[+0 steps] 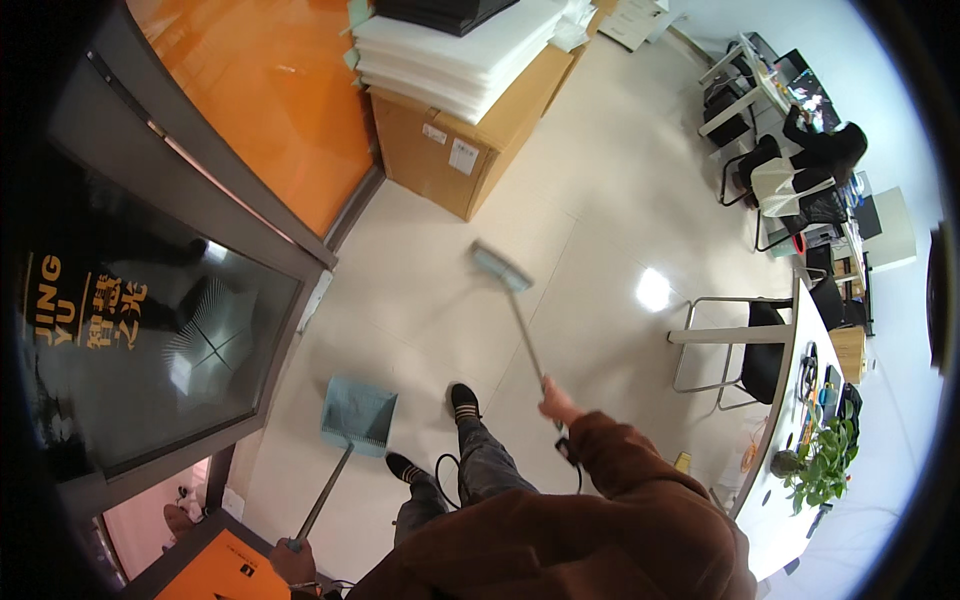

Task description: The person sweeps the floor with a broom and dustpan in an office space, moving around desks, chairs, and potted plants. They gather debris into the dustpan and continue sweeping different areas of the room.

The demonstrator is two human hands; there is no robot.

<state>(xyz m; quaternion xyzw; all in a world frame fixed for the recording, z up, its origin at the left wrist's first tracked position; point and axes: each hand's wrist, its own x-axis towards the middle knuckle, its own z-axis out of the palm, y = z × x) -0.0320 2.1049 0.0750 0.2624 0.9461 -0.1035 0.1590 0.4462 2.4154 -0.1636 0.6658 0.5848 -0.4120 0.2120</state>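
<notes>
My right hand (559, 403) grips the handle of a broom (501, 266), its pale blue-grey head out ahead of me over the tiled floor. The broom head is slightly blurred. In my left hand (293, 561) is the top of the long handle of a light blue dustpan (358, 415). The pan rests on the floor to the left of my shoes, its toothed edge nearest the handle. Both handles slant away from my body.
A glass door (217, 352) with lettering stands at the left. Ahead, a cardboard box (427, 161) carries stacked white foam sheets (450, 64). On the right are a white desk (780, 517), a potted plant (821, 457), a black chair (763, 352) and a seated person (817, 157) farther back.
</notes>
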